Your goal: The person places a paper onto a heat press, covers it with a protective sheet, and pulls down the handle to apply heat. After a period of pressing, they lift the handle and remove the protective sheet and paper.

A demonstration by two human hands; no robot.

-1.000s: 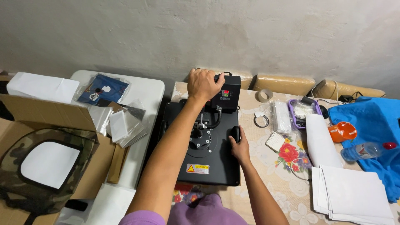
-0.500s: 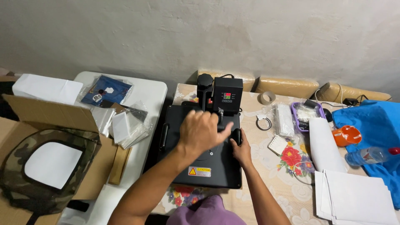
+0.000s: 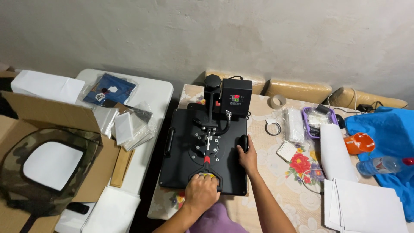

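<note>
A black heat press [image 3: 181, 146] lies flat on a floral-clothed table [image 3: 276, 177], with its control box [image 3: 236, 97] at the back. My left hand [image 3: 202, 193] is closed around the lever handle [image 3: 206, 169], which lies lowered at the press's front edge. My right hand [image 3: 247, 157] rests on the black side handle [image 3: 243, 140] at the press's right edge, fingers curled on it. The top plate is down over the bottom plate.
At left, a cardboard box [image 3: 56, 114] holds a camouflage cap [image 3: 47, 166]. Plastic bags [image 3: 129, 127] lie on a white table. To the right are a tape roll [image 3: 276, 101], purple tray [image 3: 319, 118], paper roll [image 3: 332, 151], orange cup [image 3: 359, 142], bottle [image 3: 379, 164], blue cloth [image 3: 388, 129] and white sheets [image 3: 366, 207].
My left hand has swung the lever from its raised position at the back of the press down to the front edge. My right hand has stayed on the side handle.
</note>
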